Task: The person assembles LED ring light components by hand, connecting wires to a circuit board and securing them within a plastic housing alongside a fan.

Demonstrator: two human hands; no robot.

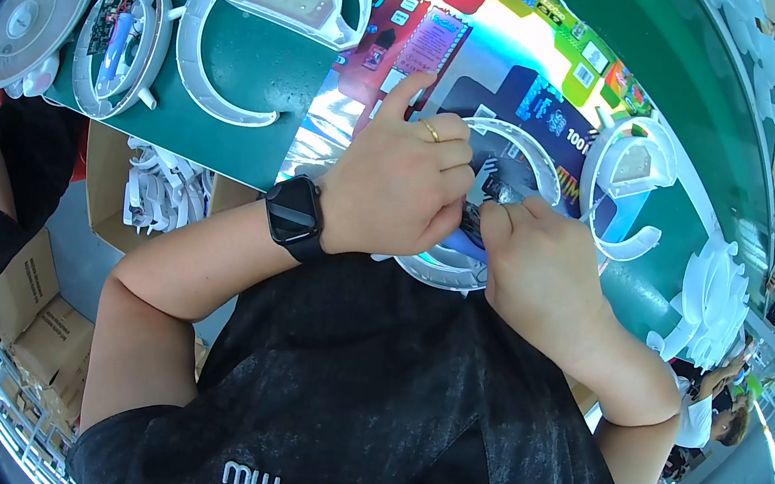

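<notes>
Both my hands meet over a round white plastic housing (437, 271), whose curved rim shows above and below them. My left hand (405, 181) has its index finger raised, with the other fingers curled in and the thumb pressed toward the middle. My right hand (542, 258) pinches close beside it, fingers bent down. Between the fingertips shows a small dark part (471, 220); its kind is mostly hidden. A blue-purple cylinder (465, 244) lies just below it inside the housing. Shiny printed sheets (479, 68) are spread under the work.
At the left stand a fan-like round grille (21, 17) and an open housing (82, 84) with a circuit board and blue cylinder. Curved white housings (189, 40) lie at the back and right (641, 246). White parts (712, 304) pile at the right edge. A carton (106, 185) holds more.
</notes>
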